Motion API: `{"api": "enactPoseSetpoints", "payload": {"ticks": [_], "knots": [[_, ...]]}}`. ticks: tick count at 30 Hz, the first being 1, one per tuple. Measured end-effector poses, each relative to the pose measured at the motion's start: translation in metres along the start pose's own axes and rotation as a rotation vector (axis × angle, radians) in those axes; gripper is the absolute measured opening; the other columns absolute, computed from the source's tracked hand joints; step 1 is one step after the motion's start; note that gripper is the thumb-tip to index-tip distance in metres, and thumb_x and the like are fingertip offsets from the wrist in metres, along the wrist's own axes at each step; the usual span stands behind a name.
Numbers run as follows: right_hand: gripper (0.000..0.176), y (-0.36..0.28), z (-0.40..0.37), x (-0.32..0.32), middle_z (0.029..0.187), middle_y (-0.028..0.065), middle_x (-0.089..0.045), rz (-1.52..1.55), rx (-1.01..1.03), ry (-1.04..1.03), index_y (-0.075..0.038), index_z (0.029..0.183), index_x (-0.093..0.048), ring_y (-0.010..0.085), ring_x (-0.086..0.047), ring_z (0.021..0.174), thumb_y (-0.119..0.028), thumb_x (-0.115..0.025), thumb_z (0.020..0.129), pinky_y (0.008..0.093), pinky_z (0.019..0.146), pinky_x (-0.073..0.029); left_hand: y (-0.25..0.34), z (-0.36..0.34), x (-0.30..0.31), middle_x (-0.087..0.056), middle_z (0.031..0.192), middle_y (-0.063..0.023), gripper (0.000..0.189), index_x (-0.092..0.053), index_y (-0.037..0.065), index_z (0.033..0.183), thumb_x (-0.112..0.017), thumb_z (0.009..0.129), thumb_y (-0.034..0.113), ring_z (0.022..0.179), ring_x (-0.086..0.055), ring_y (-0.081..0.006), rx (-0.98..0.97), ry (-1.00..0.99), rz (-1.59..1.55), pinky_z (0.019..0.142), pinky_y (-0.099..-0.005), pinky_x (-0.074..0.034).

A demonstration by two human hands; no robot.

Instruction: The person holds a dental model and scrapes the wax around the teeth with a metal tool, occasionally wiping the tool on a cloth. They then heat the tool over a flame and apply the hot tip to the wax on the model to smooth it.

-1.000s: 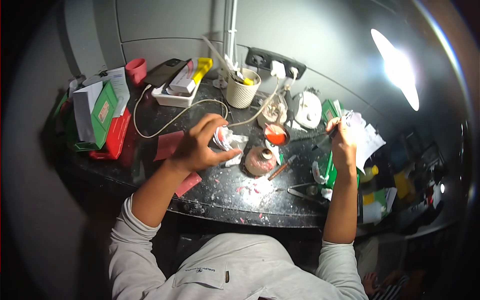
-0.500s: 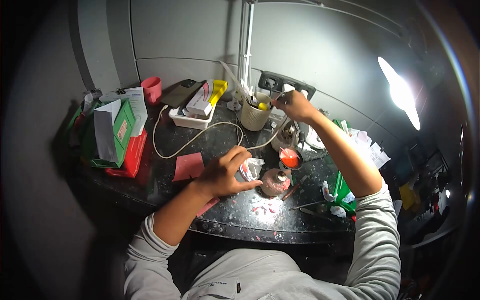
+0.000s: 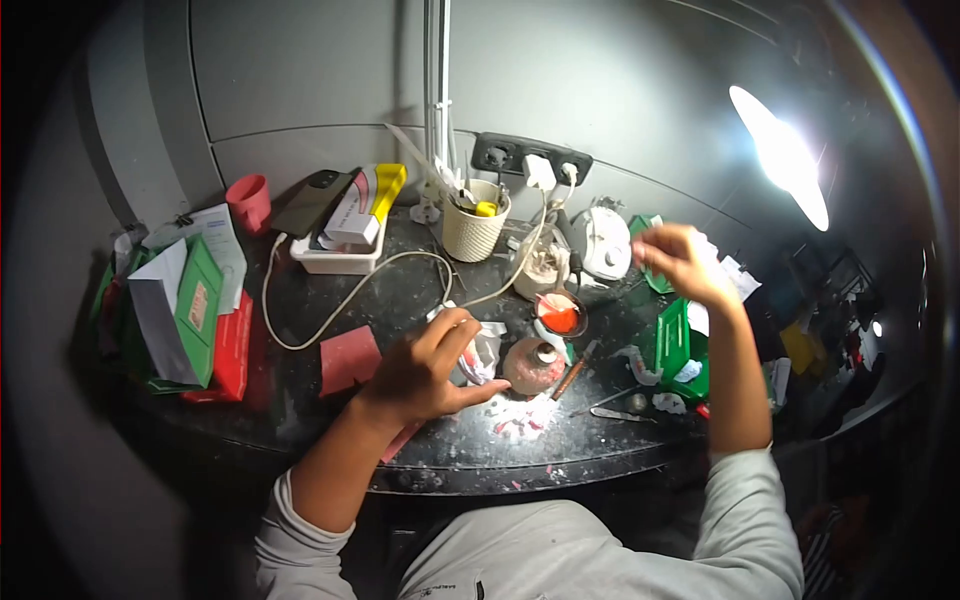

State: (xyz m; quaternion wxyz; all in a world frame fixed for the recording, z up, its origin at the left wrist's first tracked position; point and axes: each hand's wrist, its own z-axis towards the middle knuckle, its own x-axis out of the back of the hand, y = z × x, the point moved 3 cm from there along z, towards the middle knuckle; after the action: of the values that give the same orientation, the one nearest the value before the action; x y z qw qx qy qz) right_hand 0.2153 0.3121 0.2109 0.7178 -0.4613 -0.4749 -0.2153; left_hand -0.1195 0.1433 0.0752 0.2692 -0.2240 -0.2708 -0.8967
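Note:
My left hand (image 3: 425, 368) curves its thumb and fingers around a white dental model (image 3: 481, 358) with a pinkish patch, low over the dark bench (image 3: 290, 400). The hand hides part of the model. Just past my thumb stands a squat, pink-spattered burner (image 3: 534, 368) with a metal neck. Behind it is a small dark-rimmed pan (image 3: 561, 316) of bright red-orange material. My right hand (image 3: 687, 264) is raised near a white device (image 3: 604, 244), its fingertips drawn together. Whatever it may pinch cannot be made out.
A textured cup of tools (image 3: 476, 232) stands at the back beside a white tray (image 3: 338, 258). Pink wax sheet (image 3: 350, 360) lies at left, near green boxes (image 3: 196, 310). Knife-like tools (image 3: 620, 414) and a green container (image 3: 680, 345) are at right. A white cable (image 3: 380, 268) crosses the bench.
My right hand has moved away from the tool cup, right and lower, over toward the white device. My left hand keeps its curl around the model. The view has shifted slightly.

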Motion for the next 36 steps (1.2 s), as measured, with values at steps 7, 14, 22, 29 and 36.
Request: {"api": "enactPoseSetpoints", "payload": {"ticks": [7, 14, 22, 29, 36], "knots": [[0.047, -0.007, -0.11, -0.1, 0.091, 0.0128, -0.078, 0.279, -0.157, -0.142, -0.003, 0.138, -0.065, 0.0169, -0.07, 0.078, -0.027, -0.081, 0.099, 0.0337, 0.073, -0.055, 0.003, 0.003, 0.0, -0.068, 0.118, -0.0211, 0.068, -0.066, -0.004, 0.117, -0.101, 0.071, 0.03, 0.106, -0.072, -0.0375, -0.034, -0.017, -0.017, 0.091, -0.0432, -0.062], [0.03, -0.012, -0.117, -0.144, 0.088, 0.0145, -0.078, 0.329, -0.167, 0.029, -0.003, 0.117, -0.073, 0.0222, -0.073, 0.076, -0.026, -0.079, 0.099, 0.0385, 0.071, -0.056, 0.0, 0.008, 0.0, -0.068, 0.105, -0.0186, 0.062, -0.065, -0.002, 0.109, -0.101, 0.069, 0.028, 0.093, -0.071, -0.0352, -0.031, -0.014, -0.014, 0.081, -0.0414, -0.06], [0.027, -0.014, -0.12, -0.157, 0.088, 0.0183, -0.077, 0.18, -0.045, -0.03, -0.009, 0.114, -0.078, 0.038, -0.074, 0.081, -0.033, -0.075, 0.1, 0.0466, 0.076, -0.057, -0.007, 0.009, -0.001, -0.068, 0.103, -0.017, 0.062, -0.064, -0.001, 0.108, -0.103, 0.067, 0.026, 0.091, -0.071, -0.034, 0.004, 0.001, 0.025, 0.08, -0.0413, -0.059], [0.029, -0.007, -0.12, -0.154, 0.09, 0.0193, -0.078, 0.025, -0.147, 0.05, -0.007, 0.101, -0.08, 0.0396, -0.076, 0.087, -0.035, -0.078, 0.096, 0.049, 0.08, -0.059, -0.007, 0.008, -0.004, -0.069, 0.106, -0.0176, 0.064, -0.064, -0.001, 0.109, -0.103, 0.067, 0.028, 0.094, -0.072, -0.0344, 0.013, -0.031, 0.045, 0.083, -0.0417, -0.059], [0.035, -0.022, -0.102, -0.139, 0.1, 0.0168, -0.077, -0.126, -0.162, 0.092, -0.008, 0.106, -0.077, 0.0381, -0.074, 0.092, -0.037, -0.086, 0.089, 0.0466, 0.081, -0.057, -0.006, 0.006, -0.006, -0.068, 0.108, -0.0202, 0.065, -0.065, -0.002, 0.11, -0.102, 0.068, 0.031, 0.094, -0.072, -0.0375, 0.022, -0.051, 0.043, 0.083, -0.0431, -0.06]]}}
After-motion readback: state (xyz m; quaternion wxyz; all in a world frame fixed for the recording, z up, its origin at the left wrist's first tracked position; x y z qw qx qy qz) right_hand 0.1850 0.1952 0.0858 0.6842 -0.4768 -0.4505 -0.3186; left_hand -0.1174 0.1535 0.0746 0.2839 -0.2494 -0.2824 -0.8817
